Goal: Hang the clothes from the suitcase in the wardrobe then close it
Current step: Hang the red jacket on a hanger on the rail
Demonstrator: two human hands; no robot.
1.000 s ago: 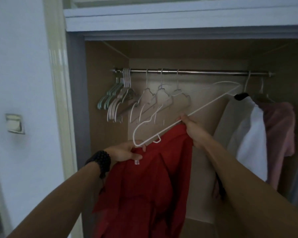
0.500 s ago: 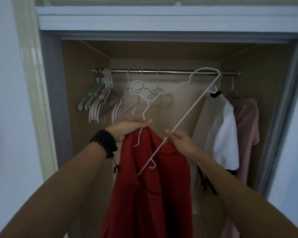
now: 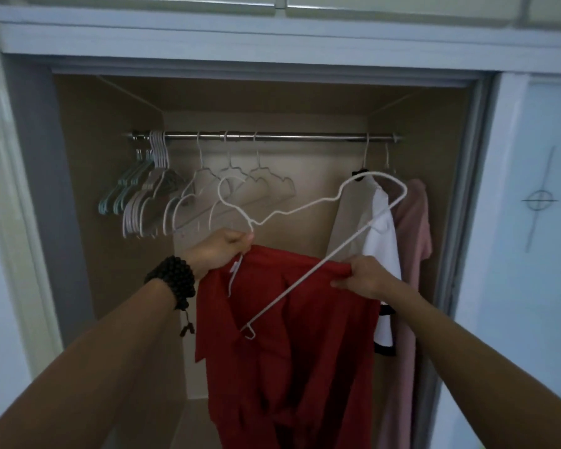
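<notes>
A red garment (image 3: pixel 292 345) hangs from both my hands in front of the open wardrobe. My left hand (image 3: pixel 219 251) pinches its upper left edge together with the neck of a white wire hanger (image 3: pixel 308 209). My right hand (image 3: pixel 361 277) grips the garment's upper right edge and the hanger's straight bottom bar. The hanger is tilted, its right shoulder raised toward the hung clothes and its lower end lying over the red cloth. The metal rail (image 3: pixel 266 136) runs across the wardrobe above. The suitcase is out of view.
Several empty hangers (image 3: pixel 149 196) crowd the rail's left half. A white garment (image 3: pixel 381 254) and a pink one (image 3: pixel 413 241) hang at the right end. A pale sliding door (image 3: pixel 531 222) stands at the right, the wardrobe frame (image 3: pixel 30 196) at the left.
The hanger has swung round, its hook now at my left hand. My hands have spread apart, stretching the garment's top edge between them. The camera has shifted right.
</notes>
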